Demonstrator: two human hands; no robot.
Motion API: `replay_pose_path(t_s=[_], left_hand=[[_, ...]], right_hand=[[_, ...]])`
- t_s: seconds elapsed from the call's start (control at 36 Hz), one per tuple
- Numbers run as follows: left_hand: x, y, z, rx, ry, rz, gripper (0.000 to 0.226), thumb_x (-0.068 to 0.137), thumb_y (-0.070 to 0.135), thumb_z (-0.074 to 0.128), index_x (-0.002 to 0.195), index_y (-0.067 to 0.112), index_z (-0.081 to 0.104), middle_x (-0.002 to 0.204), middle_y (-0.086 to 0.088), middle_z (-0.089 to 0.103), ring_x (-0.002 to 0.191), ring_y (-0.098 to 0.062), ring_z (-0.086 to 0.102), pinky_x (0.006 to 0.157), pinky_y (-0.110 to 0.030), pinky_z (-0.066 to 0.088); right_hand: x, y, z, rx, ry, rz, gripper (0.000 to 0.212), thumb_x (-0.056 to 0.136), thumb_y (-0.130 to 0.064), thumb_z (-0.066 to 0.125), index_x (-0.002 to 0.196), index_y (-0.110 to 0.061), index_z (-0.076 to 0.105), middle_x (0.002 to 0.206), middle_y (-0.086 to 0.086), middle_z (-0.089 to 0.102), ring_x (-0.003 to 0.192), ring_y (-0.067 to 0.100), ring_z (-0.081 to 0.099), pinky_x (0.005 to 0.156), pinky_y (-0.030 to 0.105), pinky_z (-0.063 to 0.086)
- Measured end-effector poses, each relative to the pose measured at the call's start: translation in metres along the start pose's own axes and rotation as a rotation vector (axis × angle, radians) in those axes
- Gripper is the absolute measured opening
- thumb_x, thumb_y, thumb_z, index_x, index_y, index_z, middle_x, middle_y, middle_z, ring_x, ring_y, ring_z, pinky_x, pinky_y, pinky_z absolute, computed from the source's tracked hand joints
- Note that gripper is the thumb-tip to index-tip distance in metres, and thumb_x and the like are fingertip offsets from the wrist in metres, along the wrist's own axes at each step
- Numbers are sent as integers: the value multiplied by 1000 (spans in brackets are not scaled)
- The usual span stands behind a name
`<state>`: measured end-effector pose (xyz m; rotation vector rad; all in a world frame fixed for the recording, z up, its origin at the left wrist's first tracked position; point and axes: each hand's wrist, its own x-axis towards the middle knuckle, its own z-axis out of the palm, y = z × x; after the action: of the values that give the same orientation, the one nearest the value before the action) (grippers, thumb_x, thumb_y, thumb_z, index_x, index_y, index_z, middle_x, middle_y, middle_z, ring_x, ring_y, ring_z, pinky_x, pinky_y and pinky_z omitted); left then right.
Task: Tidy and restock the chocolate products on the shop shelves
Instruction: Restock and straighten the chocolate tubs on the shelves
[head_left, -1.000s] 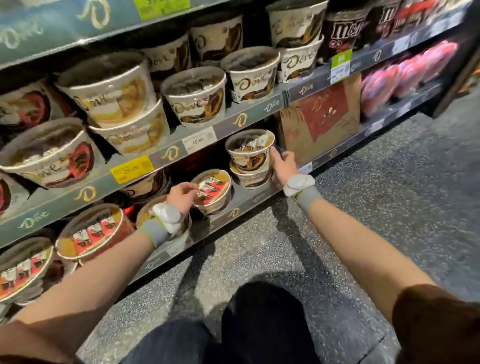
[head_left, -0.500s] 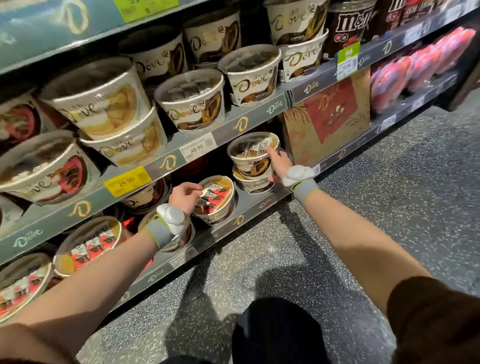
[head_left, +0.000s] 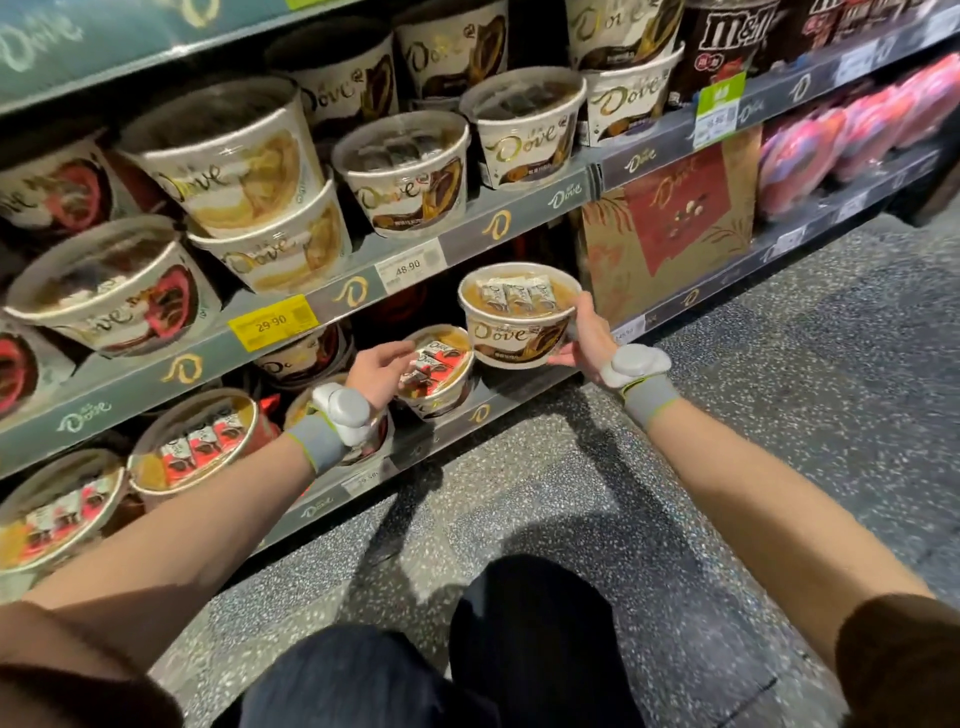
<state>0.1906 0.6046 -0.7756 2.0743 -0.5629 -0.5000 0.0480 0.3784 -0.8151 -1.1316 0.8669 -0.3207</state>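
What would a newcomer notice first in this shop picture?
First, the tub of chocolates that the right hand holds in front of the bottom shelf. Next, the left hand touching a tub with red wrappers on that shelf. Above, the yellow price tag stands out on the shelf edge.

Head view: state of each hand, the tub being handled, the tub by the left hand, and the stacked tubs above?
right hand: grips the brown Dove tub by its side.
brown Dove tub: lidded, upright, held clear of the bottom shelf.
left hand: fingers loosely curled, holds nothing, at the red-wrapper tub.
red-wrapper tub: lidded, tilted, on the bottom shelf.
yellow Dove tubs: stacked two high, leaning.
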Motion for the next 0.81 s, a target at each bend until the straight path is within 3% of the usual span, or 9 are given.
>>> replay_pose_path(t_s=[0.14,0.22,0.28,0.42,0.53,0.61,0.69,0.75,0.81], left_hand=[[-13,13,7,-91,-27,6,34,99,17,48,130,3,55,128,-9,59,112,-18,56,72,-21,47],[-21,22,5,-130,-36,32,35,99,22,46,127,5,58,131,-10,59,120,-19,54,94,-34,48],[-28,28,4,-143,-51,51,34,100,25,45,126,10,60,129,-4,59,123,-18,53,106,-38,41],[-45,42,5,-184,-8,131,30,99,26,47,125,17,59,118,3,62,112,-11,54,99,-35,43],[-55,65,-2,-132,-17,225,35,100,23,45,130,9,56,130,-3,58,118,-12,53,106,-38,41],[-59,84,-8,-116,-55,279,37,101,22,44,134,9,53,135,-1,54,113,-11,55,105,-34,42],[-65,111,-18,-154,-64,316,38,100,18,43,137,10,48,133,5,51,120,-12,51,107,-33,39],[-65,124,-24,-217,-65,306,39,100,18,45,138,11,46,135,5,50,126,-14,48,111,-40,37],[-65,140,-34,-239,-45,315,40,100,20,46,139,14,45,134,6,52,125,-13,48,110,-37,37]], right_hand=[[-23,-1,1,-11,-119,62,62,91,-55,42,139,-15,41,132,17,54,110,39,60,84,52,55],[-37,-4,5,-36,-166,76,77,76,-62,53,136,-15,45,126,18,60,102,38,65,82,55,55],[-45,-7,7,-52,-201,54,73,80,-62,53,137,-17,43,128,15,59,100,39,66,81,56,55],[-56,-16,9,-92,-164,11,61,92,-55,42,135,-12,45,128,19,58,96,38,66,65,41,60],[-67,-41,3,-149,-77,-77,48,99,-44,30,128,-9,47,120,8,57,77,16,60,46,16,51],[-67,-61,0,-171,-76,-106,51,98,-52,24,120,-15,51,119,16,61,87,23,64,57,25,56],[-80,-88,4,-209,-40,-162,56,93,-53,27,127,-17,51,127,17,56,103,30,59,59,27,54],[-86,-105,9,-265,-42,-224,57,95,-54,23,132,-20,50,130,8,54,101,23,59,61,25,53],[-97,-126,16,-301,-67,-314,55,99,-52,20,132,-21,51,119,-1,57,95,14,60,65,20,52]])
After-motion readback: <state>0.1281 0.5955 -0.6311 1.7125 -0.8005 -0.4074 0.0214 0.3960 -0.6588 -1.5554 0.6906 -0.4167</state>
